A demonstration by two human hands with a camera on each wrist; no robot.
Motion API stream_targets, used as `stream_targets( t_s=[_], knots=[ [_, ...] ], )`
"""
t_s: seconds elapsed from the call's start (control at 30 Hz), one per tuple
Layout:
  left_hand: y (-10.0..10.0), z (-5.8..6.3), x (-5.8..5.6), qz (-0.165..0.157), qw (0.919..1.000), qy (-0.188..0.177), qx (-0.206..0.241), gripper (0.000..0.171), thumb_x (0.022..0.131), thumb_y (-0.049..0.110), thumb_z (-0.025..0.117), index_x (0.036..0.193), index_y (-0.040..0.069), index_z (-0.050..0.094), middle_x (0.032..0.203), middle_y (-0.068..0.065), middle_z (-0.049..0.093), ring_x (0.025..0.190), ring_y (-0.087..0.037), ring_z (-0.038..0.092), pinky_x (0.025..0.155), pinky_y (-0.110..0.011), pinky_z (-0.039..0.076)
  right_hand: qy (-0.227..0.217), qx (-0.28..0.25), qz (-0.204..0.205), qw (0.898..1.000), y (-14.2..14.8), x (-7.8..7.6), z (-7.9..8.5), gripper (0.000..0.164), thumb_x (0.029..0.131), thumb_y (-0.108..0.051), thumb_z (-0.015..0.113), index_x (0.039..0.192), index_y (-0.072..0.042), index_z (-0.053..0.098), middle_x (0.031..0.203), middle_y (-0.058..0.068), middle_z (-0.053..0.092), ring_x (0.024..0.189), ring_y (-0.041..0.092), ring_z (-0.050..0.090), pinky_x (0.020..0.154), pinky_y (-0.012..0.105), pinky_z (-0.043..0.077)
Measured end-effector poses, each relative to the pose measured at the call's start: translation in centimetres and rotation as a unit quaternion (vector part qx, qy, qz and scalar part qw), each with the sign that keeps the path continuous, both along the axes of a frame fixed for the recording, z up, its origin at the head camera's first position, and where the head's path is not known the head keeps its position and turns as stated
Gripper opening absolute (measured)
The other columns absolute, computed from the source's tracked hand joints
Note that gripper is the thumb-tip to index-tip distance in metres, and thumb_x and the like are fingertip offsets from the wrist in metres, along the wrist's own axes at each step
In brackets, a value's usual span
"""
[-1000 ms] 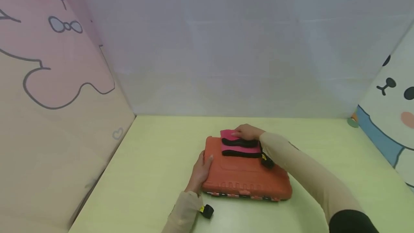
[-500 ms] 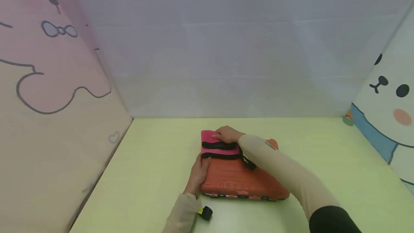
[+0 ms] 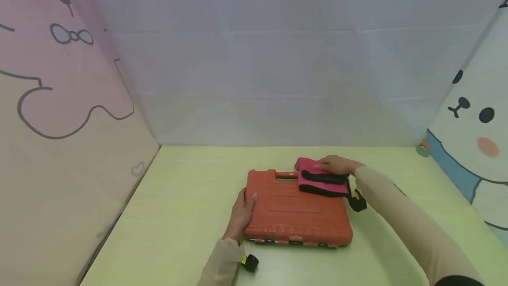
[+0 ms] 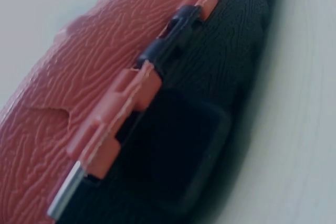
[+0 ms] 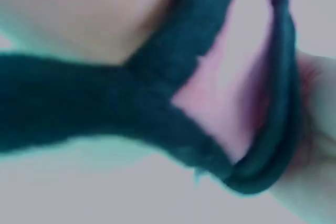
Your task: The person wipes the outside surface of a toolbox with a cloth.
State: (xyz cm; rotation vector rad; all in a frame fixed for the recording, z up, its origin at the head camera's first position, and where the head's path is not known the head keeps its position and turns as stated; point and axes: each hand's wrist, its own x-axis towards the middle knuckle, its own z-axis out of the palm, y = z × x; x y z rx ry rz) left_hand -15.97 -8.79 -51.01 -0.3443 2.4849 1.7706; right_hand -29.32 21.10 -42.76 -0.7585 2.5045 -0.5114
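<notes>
An orange hard plastic case [image 3: 293, 220] with a moulded handle [image 3: 285, 174] lies flat on the table. My left hand [image 3: 240, 212] grips its left side, thumb on top and the other fingers out of sight by the edge. In the left wrist view the case's hinged edge [image 4: 118, 119] shows a black lower half and a metal pin. My right hand [image 3: 336, 165] holds a folded pink cloth [image 3: 311, 164] with black trim against the far right part of the lid. The right wrist view shows the black trim [image 5: 157, 90] looped close to the hand, blurred.
The pale yellow table [image 3: 190, 197] stretches around the case on all sides. Behind it hangs a white sheet [image 3: 278, 78], with cartoon-printed panels [image 3: 71, 180] at left and right. A black wrist camera [image 3: 251, 263] hangs by the left sleeve.
My right hand slid the pink cloth left along the far part of the lid, then back right to the far right corner, uncovering the handle. The left hand kept its grip.
</notes>
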Motion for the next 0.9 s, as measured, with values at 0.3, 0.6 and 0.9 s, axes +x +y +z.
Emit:
stream_targets(
  t_s=[0.3,0.6,0.9],
  knots=[
    [-0.5,0.5,0.0,0.002,0.9999,-0.011,0.001,0.060,0.096,0.036,0.044,0.142,0.001,0.027,0.140,-0.023,0.039,0.127,-0.037,0.040,0.103,-0.053,0.032,-0.016,-0.048,-0.055,0.997,3.2,0.6,-1.0,0.041,0.098,-0.036,0.040,0.112,-0.005,0.063,0.105,0.010,0.062,0.096,0.020,0.054,0.086,0.040,0.043],
    [-0.6,0.5,-0.3,-0.001,0.9999,-0.008,0.007,0.062,0.096,0.039,0.043,0.143,0.003,0.026,0.141,-0.022,0.038,0.127,-0.037,0.040,0.102,-0.053,0.032,0.071,-0.027,0.043,0.996,-4.2,0.2,0.4,0.029,0.097,-0.021,0.044,0.076,-0.006,0.058,0.065,-0.003,0.042,0.063,0.010,0.040,0.066,0.028,0.035],
    [-0.6,0.5,0.1,-0.004,0.9999,0.002,-0.011,0.059,0.096,0.036,0.044,0.142,0.001,0.028,0.138,-0.023,0.041,0.125,-0.038,0.042,0.101,-0.053,0.034,0.110,-0.029,0.062,0.992,-12.1,0.4,-0.5,0.033,0.097,-0.020,0.045,0.065,-0.012,0.042,0.060,-0.004,0.033,0.059,0.011,0.036,0.064,0.025,0.032]
  ],
)
